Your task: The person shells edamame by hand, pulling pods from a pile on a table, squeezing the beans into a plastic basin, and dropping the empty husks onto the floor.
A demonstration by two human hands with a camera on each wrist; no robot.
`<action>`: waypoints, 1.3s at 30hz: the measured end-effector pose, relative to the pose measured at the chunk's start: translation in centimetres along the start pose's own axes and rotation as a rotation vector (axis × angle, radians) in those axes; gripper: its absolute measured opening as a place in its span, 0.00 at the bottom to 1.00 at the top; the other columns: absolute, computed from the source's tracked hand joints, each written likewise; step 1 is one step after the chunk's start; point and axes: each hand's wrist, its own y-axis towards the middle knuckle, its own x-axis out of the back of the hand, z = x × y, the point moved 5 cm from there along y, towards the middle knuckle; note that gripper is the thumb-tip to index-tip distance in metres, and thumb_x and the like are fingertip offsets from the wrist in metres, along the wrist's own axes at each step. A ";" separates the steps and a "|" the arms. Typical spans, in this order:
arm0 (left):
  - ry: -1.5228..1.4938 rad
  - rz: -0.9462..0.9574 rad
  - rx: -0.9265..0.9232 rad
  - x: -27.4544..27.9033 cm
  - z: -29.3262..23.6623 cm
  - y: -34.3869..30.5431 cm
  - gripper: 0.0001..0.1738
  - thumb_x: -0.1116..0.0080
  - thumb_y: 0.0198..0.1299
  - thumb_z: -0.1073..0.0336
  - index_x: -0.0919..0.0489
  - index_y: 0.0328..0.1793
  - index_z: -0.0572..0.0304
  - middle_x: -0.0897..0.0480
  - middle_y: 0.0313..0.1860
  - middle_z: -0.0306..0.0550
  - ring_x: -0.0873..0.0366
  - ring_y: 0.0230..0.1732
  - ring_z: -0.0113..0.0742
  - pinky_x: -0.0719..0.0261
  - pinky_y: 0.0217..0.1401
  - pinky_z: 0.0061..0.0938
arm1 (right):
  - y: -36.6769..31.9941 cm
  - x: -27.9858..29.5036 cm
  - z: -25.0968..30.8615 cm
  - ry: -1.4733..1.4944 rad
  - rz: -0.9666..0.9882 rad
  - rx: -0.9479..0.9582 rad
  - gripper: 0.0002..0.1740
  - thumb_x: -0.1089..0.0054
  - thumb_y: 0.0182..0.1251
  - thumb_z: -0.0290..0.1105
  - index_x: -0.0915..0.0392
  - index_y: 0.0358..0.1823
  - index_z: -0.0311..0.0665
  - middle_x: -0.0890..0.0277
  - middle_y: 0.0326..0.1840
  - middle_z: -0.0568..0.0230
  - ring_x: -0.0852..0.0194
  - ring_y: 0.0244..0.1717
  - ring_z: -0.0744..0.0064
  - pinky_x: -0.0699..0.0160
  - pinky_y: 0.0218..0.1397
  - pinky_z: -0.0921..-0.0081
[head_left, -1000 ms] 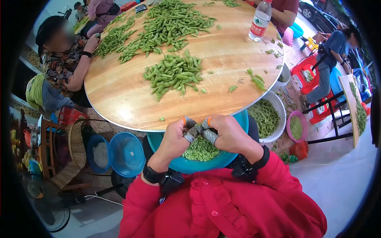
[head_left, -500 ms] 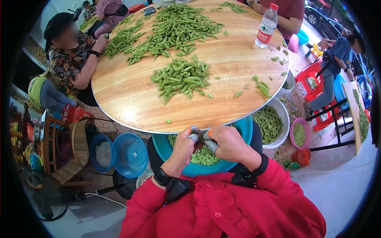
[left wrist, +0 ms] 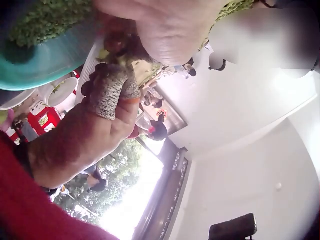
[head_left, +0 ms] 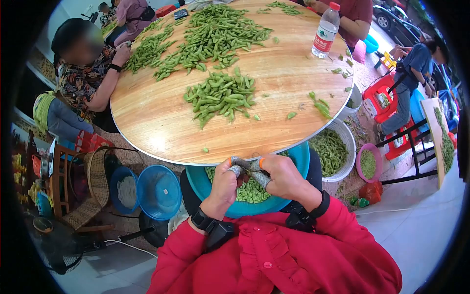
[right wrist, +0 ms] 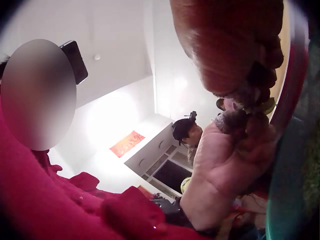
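My left hand (head_left: 221, 191) and right hand (head_left: 290, 185) pinch a green pod (right wrist: 270, 105) between their wrapped fingertips, above the teal basin (head_left: 236, 211), neither plainly nearer, though I cannot tell its long axis.

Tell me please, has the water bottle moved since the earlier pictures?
No. Judged against the table, the water bottle stands at the same place near its rim, beyond the loose pods; only the whole view has shifted slightly.
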 end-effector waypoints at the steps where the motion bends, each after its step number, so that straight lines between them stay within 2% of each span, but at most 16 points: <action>1: 0.019 0.003 -0.010 0.1 0.2 0.1 0.12 0.61 0.50 0.78 0.26 0.35 0.58 0.26 0.22 0.38 0.33 0.20 0.21 0.41 0.18 0.13 | -0.1 -0.1 -0.1 0.008 0.003 -0.007 0.04 0.48 0.40 0.23 0.32 0.20 0.30 0.32 0.23 0.46 0.32 0.28 0.44 0.34 0.30 0.58; 6: 0.045 0.033 0.027 0.3 0.5 0.1 0.14 0.62 0.47 0.78 0.26 0.36 0.58 0.27 0.23 0.37 0.33 0.22 0.20 0.40 0.20 0.14 | -0.5 -0.3 -0.8 0.023 -0.016 -0.041 0.05 0.46 0.43 0.25 0.31 0.21 0.31 0.31 0.23 0.47 0.32 0.28 0.45 0.33 0.31 0.59; 9: 0.177 0.125 0.037 -0.7 -1.0 -1.0 0.16 0.62 0.47 0.78 0.26 0.40 0.59 0.28 0.23 0.36 0.34 0.24 0.20 0.39 0.24 0.14 | -1.4 1.5 -2.5 0.094 -0.139 -0.083 0.04 0.46 0.46 0.26 0.27 0.25 0.32 0.30 0.24 0.49 0.31 0.28 0.49 0.31 0.31 0.63; 11: 0.442 0.122 -0.321 0.8 -2.7 -1.1 0.18 0.61 0.48 0.79 0.26 0.44 0.61 0.29 0.24 0.35 0.34 0.27 0.20 0.38 0.28 0.14 | -2.6 5.3 -3.2 0.013 -0.220 -0.153 0.06 0.45 0.49 0.26 0.23 0.31 0.36 0.27 0.27 0.53 0.27 0.29 0.56 0.29 0.32 0.71; 13: 0.873 -0.112 -0.588 2.6 -6.0 -1.5 0.16 0.56 0.51 0.76 0.27 0.47 0.60 0.27 0.24 0.38 0.31 0.27 0.25 0.32 0.31 0.20 | -4.6 8.3 -6.6 -0.056 -0.257 -0.240 0.07 0.47 0.51 0.24 0.23 0.32 0.34 0.25 0.27 0.52 0.26 0.29 0.59 0.29 0.33 0.72; 14: 1.015 -0.230 -0.728 3.3 -7.5 -1.4 0.16 0.56 0.52 0.75 0.27 0.48 0.59 0.26 0.24 0.44 0.28 0.27 0.31 0.30 0.32 0.24 | -5.8 9.5 -8.0 -0.038 -0.339 -0.330 0.09 0.50 0.50 0.21 0.24 0.34 0.32 0.26 0.26 0.49 0.25 0.29 0.57 0.29 0.34 0.71; 15: 1.095 -0.327 -0.659 4.4 -8.5 -0.8 0.14 0.53 0.53 0.73 0.27 0.47 0.60 0.24 0.28 0.50 0.25 0.29 0.41 0.28 0.33 0.28 | -7.0 10.6 -9.6 -0.141 -0.316 -0.428 0.10 0.51 0.49 0.20 0.25 0.35 0.30 0.26 0.26 0.47 0.25 0.30 0.55 0.30 0.34 0.70; 17: 1.404 -0.389 -0.919 4.9 -9.8 0.4 0.12 0.51 0.51 0.70 0.27 0.43 0.63 0.24 0.31 0.53 0.25 0.30 0.50 0.28 0.32 0.34 | -9.5 11.7 -12.2 -0.311 -0.337 -0.548 0.09 0.50 0.47 0.20 0.27 0.33 0.28 0.28 0.24 0.44 0.26 0.28 0.54 0.32 0.32 0.68; 20: 1.654 -0.362 -0.862 4.2 -8.2 1.4 0.08 0.48 0.48 0.69 0.28 0.36 0.64 0.25 0.31 0.53 0.27 0.30 0.51 0.29 0.30 0.37 | -11.4 11.7 -12.9 -0.272 -0.377 -0.641 0.07 0.49 0.47 0.21 0.29 0.29 0.26 0.33 0.20 0.42 0.30 0.23 0.53 0.36 0.28 0.67; 23: 1.633 -0.232 -0.968 2.3 -5.1 -0.4 0.08 0.45 0.44 0.70 0.29 0.31 0.62 0.27 0.28 0.51 0.27 0.28 0.48 0.29 0.28 0.37 | -13.5 10.4 -15.4 -0.235 -0.341 -0.677 0.07 0.49 0.48 0.22 0.29 0.29 0.26 0.33 0.20 0.41 0.30 0.23 0.55 0.37 0.28 0.67; 25: 1.594 0.019 -1.070 1.8 -2.0 -1.6 0.10 0.42 0.40 0.69 0.28 0.30 0.60 0.27 0.27 0.50 0.27 0.30 0.45 0.28 0.28 0.35 | -13.3 9.9 -14.6 -0.214 -0.362 -0.692 0.07 0.48 0.49 0.23 0.28 0.30 0.26 0.32 0.20 0.42 0.29 0.23 0.57 0.36 0.28 0.69; 27: 1.595 0.284 -1.046 0.8 0.9 -2.2 0.08 0.42 0.42 0.69 0.26 0.30 0.59 0.26 0.27 0.48 0.26 0.29 0.45 0.27 0.28 0.34 | -13.3 9.5 -14.5 -0.201 -0.362 -0.719 0.07 0.48 0.48 0.22 0.28 0.30 0.26 0.31 0.20 0.42 0.29 0.24 0.57 0.35 0.28 0.70; 28: 1.590 0.417 -1.032 0.3 2.3 -2.1 0.07 0.42 0.42 0.70 0.25 0.31 0.58 0.25 0.27 0.47 0.26 0.29 0.44 0.27 0.28 0.33 | -13.3 9.1 -14.4 -0.130 -0.438 -0.633 0.07 0.47 0.48 0.22 0.28 0.30 0.27 0.31 0.21 0.42 0.28 0.24 0.58 0.35 0.28 0.69; 31: 1.626 0.448 -0.741 0.9 6.2 1.8 0.06 0.43 0.44 0.68 0.25 0.30 0.57 0.25 0.28 0.46 0.26 0.30 0.44 0.26 0.30 0.34 | -13.3 8.2 -14.6 -0.124 -0.367 -0.691 0.08 0.46 0.49 0.23 0.28 0.31 0.27 0.30 0.21 0.44 0.29 0.23 0.61 0.35 0.28 0.70; 35: 1.597 0.414 -0.392 2.4 12.2 8.1 0.06 0.45 0.47 0.66 0.25 0.31 0.60 0.24 0.30 0.52 0.27 0.35 0.52 0.29 0.37 0.40 | -13.3 7.0 -14.7 -0.034 -0.373 -0.667 0.08 0.44 0.50 0.24 0.27 0.31 0.28 0.30 0.20 0.48 0.33 0.22 0.66 0.36 0.27 0.71; 39: 1.631 0.353 -0.456 3.0 16.3 11.5 0.07 0.44 0.44 0.68 0.26 0.30 0.62 0.25 0.30 0.57 0.27 0.37 0.54 0.29 0.40 0.41 | -13.0 6.3 -14.3 0.005 -0.355 -0.690 0.08 0.44 0.51 0.25 0.25 0.33 0.29 0.30 0.20 0.50 0.34 0.22 0.70 0.36 0.26 0.72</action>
